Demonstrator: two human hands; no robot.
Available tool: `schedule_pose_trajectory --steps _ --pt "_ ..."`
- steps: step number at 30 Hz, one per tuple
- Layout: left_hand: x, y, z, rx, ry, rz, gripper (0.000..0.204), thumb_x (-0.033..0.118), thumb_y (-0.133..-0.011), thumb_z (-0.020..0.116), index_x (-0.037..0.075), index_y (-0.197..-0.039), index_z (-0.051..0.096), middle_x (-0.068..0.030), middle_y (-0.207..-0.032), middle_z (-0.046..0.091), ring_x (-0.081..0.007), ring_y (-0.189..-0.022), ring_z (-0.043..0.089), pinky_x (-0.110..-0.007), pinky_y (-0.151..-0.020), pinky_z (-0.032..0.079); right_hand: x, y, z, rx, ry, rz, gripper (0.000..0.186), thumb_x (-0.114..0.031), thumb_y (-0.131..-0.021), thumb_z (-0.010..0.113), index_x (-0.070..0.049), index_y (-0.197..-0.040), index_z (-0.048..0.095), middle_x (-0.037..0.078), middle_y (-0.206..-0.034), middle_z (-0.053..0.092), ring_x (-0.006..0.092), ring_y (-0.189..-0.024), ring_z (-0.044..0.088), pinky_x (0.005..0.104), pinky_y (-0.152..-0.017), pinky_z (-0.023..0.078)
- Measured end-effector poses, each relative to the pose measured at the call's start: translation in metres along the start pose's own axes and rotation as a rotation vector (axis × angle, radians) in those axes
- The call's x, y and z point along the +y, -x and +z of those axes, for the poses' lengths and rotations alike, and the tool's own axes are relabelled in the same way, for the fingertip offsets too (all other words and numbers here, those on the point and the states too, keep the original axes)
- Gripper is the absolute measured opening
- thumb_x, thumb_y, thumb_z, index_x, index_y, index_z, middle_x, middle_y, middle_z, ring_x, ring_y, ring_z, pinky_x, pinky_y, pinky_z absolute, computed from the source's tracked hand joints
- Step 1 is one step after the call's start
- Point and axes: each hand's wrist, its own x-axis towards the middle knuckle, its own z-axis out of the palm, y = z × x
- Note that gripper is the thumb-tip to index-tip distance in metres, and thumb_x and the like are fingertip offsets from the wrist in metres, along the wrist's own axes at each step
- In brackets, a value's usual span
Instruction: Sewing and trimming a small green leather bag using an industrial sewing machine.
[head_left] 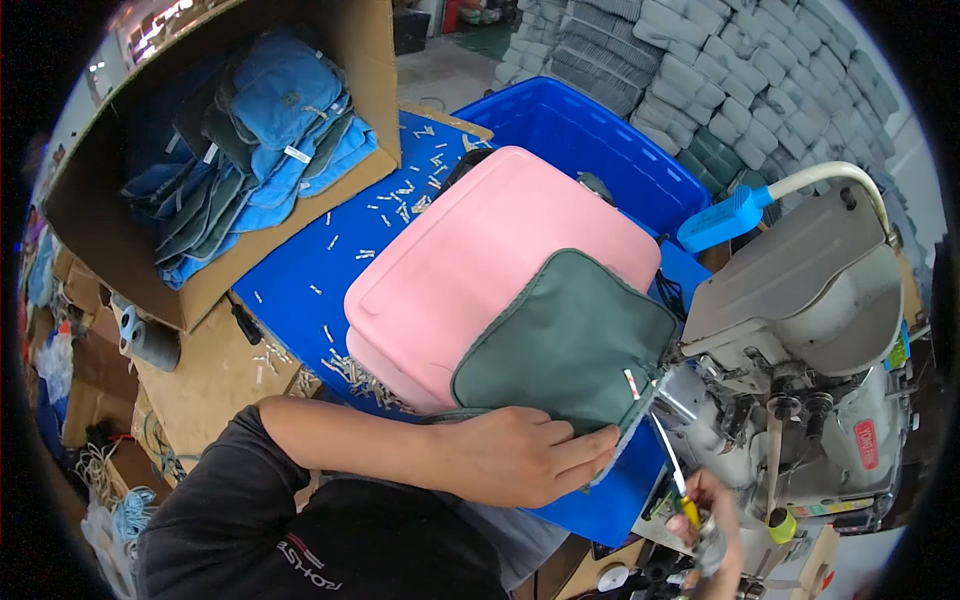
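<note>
A dark green fabric piece (560, 340) with rounded corners and a stitched edge lies partly over a pink plastic box lid (500, 230). My left hand (525, 455) grips its near edge, fingers bent together over the cloth and thumb hidden. A small white tag (631, 384) shows near the piece's right corner, close to the sewing machine (790, 330). At the lower right, my right hand (712, 530) is closed around a slim pointed metal tool (672, 455) with a yellow part by the fingers. Its tip points up toward the fabric's right edge; its exact kind is unclear.
A cardboard box (370, 80) of blue and green fabric pieces (285, 100) stands at the far left. Beyond the pink lid is a blue bin (640, 150). Clippings litter the blue tabletop (300, 270). A blue lamp (725, 218) overhangs beside the machine; grey stacks (690, 70) rise behind.
</note>
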Motion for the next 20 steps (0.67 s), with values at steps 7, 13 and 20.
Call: schedule_pose_trajectory --steps 7,13,20 --pt "-0.014 -0.024 -0.021 -0.046 0.424 -0.152 0.044 0.032 -0.078 0.073 0.006 -0.111 0.059 -0.0051 -0.103 0.057 -0.0196 -0.061 0.062 -0.032 -0.047 0.048 0.070 0.001 0.087 0.421 0.338 -0.017 0.043 -0.013 -0.065 0.087 -0.005 -0.086 0.050 -0.002 -0.066 0.052 0.0093 -0.060 0.048 0.0238 -0.054 0.039" --pt "-0.048 -0.071 -0.001 0.045 0.249 -0.395 0.034 0.023 -0.081 0.070 0.006 -0.106 0.055 -0.0076 -0.098 0.055 -0.0317 -0.066 0.061 -0.042 -0.057 0.048 0.024 -0.009 0.110 0.641 0.590 -0.315 0.014 -0.005 -0.083 0.063 0.006 -0.092 0.063 0.022 -0.103 0.056 0.0375 -0.098 0.056 0.0437 -0.083 0.046" --pt "-0.052 -0.069 -0.002 -0.445 0.507 -0.674 0.045 0.022 -0.078 0.072 0.010 -0.118 0.052 -0.0216 -0.120 0.057 -0.0324 -0.090 0.064 -0.041 -0.074 0.049 -0.050 -0.057 0.117 0.633 0.236 -0.379 0.050 -0.015 -0.086 0.068 0.000 -0.127 0.044 0.016 -0.094 0.064 0.0216 -0.063 0.066 0.0340 -0.058 0.052"
